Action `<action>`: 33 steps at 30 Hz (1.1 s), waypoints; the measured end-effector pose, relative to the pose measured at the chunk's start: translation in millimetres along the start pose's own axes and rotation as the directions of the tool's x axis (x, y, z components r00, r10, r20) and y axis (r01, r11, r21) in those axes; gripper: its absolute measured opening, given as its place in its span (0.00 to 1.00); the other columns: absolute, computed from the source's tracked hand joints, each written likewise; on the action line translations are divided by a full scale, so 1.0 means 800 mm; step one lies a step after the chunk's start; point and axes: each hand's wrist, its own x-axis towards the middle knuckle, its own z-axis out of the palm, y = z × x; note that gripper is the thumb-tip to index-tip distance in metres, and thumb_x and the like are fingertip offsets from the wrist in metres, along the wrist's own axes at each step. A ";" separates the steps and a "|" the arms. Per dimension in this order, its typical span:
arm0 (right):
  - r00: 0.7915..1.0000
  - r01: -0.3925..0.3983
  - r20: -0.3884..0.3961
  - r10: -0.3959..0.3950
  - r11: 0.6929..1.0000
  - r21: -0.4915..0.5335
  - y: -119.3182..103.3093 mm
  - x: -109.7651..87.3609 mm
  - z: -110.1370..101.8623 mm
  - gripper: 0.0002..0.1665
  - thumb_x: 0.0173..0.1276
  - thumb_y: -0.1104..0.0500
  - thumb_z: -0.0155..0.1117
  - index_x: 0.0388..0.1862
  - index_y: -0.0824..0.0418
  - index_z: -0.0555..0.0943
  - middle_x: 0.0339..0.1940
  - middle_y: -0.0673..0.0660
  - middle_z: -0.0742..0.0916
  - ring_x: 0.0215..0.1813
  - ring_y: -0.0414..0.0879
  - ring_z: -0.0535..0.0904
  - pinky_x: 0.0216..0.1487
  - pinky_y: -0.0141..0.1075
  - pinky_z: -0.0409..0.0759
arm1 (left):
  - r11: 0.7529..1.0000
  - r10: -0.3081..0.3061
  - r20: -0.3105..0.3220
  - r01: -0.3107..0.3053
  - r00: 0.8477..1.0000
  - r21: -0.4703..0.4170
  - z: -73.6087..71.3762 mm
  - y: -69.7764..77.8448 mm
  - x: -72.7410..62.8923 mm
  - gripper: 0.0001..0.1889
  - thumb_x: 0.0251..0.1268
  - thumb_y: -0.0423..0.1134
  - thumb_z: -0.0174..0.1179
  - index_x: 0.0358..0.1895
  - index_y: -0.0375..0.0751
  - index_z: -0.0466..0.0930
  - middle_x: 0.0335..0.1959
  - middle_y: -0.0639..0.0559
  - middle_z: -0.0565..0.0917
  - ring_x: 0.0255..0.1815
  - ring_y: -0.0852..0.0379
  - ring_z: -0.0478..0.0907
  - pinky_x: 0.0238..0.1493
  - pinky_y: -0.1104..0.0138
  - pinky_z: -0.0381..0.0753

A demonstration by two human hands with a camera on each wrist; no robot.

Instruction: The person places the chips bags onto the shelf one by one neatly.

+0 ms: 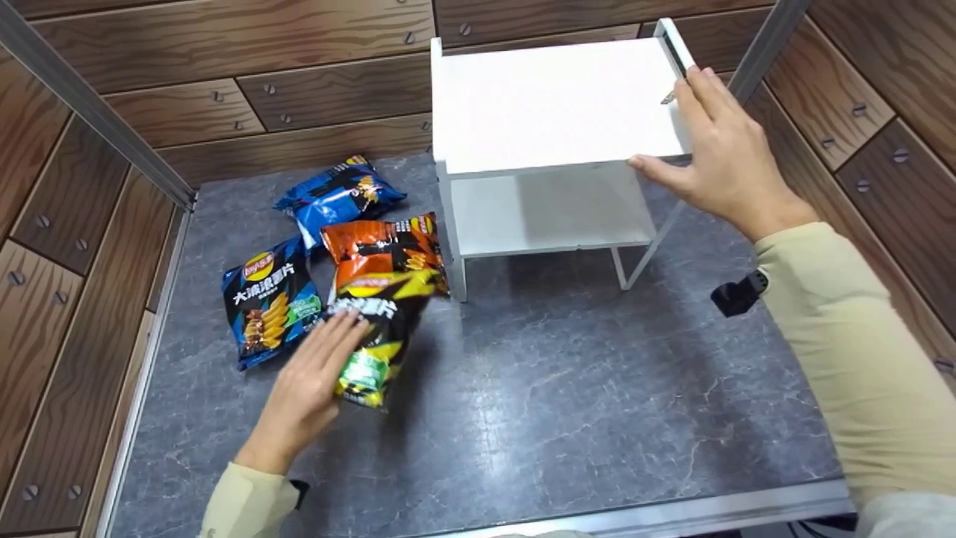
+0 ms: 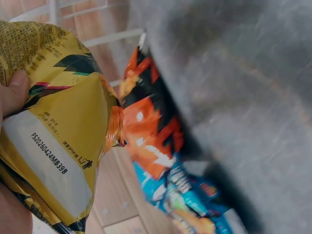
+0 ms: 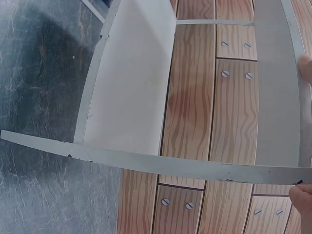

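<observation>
My left hand (image 1: 302, 388) holds a yellow-and-black bag of potato chips (image 1: 392, 321), with its fingers over the printed front. In the left wrist view the thumb lies against the yellow back of that bag (image 2: 63, 126). My right hand (image 1: 728, 153) rests spread over the right front corner of a white two-tier shelf (image 1: 553, 112). Its thumb touches the front edge of the top board, and its fingers lie at the side rail. The right wrist view shows the thumb (image 3: 305, 68) at the board's edge and the shelf's pale frame (image 3: 195, 165) crossing below.
An orange chip bag (image 1: 385, 243) lies beside the shelf's left leg, partly behind the held bag. Farther back is a blue bag (image 1: 343, 198), and a black-and-blue one (image 1: 269, 302) lies to the left. Wood-patterned walls (image 1: 336, 90) surround the grey marbled floor (image 1: 523, 403).
</observation>
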 end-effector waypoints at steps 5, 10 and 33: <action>1.000 -0.011 0.012 0.011 1.000 -0.001 0.000 0.001 0.000 0.57 0.63 0.37 0.67 0.77 0.70 0.57 0.79 0.69 0.61 0.81 0.62 0.52 0.79 0.57 0.55 | 1.000 -0.028 -0.060 0.028 0.998 0.005 -0.015 -0.011 0.021 0.48 0.35 0.06 0.42 0.71 0.35 0.67 0.71 0.36 0.71 0.73 0.39 0.67 0.79 0.57 0.56; 1.000 -0.026 0.007 0.026 1.000 0.013 0.000 0.002 0.001 0.59 0.62 0.36 0.68 0.78 0.69 0.55 0.79 0.69 0.61 0.81 0.62 0.52 0.79 0.56 0.54 | 0.999 -0.041 -0.131 0.043 0.991 0.014 -0.031 -0.020 0.051 0.46 0.37 0.08 0.42 0.70 0.34 0.68 0.71 0.36 0.71 0.72 0.38 0.68 0.79 0.57 0.58; 0.999 -0.043 0.012 0.042 0.999 0.029 0.003 0.006 0.006 0.63 0.61 0.37 0.69 0.79 0.69 0.49 0.78 0.71 0.60 0.81 0.63 0.53 0.78 0.58 0.55 | 0.990 -0.082 -0.227 0.106 0.970 0.097 -0.090 -0.024 0.227 0.41 0.50 0.15 0.55 0.73 0.36 0.64 0.73 0.37 0.69 0.76 0.43 0.64 0.79 0.56 0.58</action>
